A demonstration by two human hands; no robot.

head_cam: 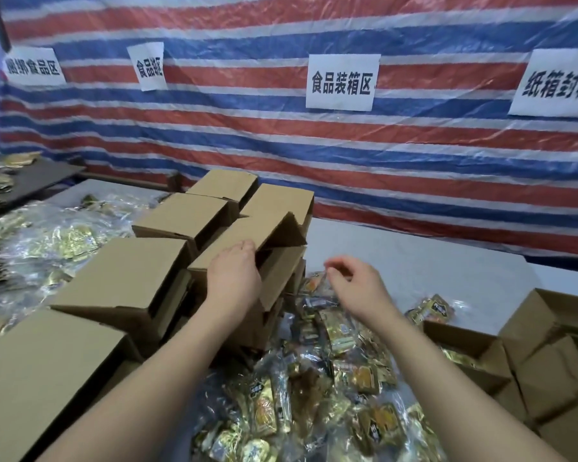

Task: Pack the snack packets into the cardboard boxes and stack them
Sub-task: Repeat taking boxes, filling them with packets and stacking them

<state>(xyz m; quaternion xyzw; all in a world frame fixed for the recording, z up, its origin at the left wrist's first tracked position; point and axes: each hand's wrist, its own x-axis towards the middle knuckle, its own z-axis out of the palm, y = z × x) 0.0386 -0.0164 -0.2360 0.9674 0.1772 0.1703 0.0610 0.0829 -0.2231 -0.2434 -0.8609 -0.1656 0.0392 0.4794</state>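
Several closed cardboard boxes (161, 225) sit stacked along the left of the bench (414, 261), running from near-left corner back toward the striped tarp wall (281, 145); more open boxes (548, 355) sit at right, one with gold packets showing inside. Loose pile of snack packets (331, 388) lies on the bench between the two arms, just right of and below the stack. Top box (267, 238) at the stack's right end has its flap raised and tilted; its long axis runs left-near to right-far. Left hand (234, 278) rests on this box, fingers curled over the flap's edge, gripping it. Right hand (357, 281) hovers just right of that box, above the packet pile, fingers loosely curled; a pinch on something small is blurred, cannot tell. Likely step: closing or seating the box. Right hand is nearer the packets; the raised flap stands between it and the box opening. Paper signs (342, 82) hang on the tarp.
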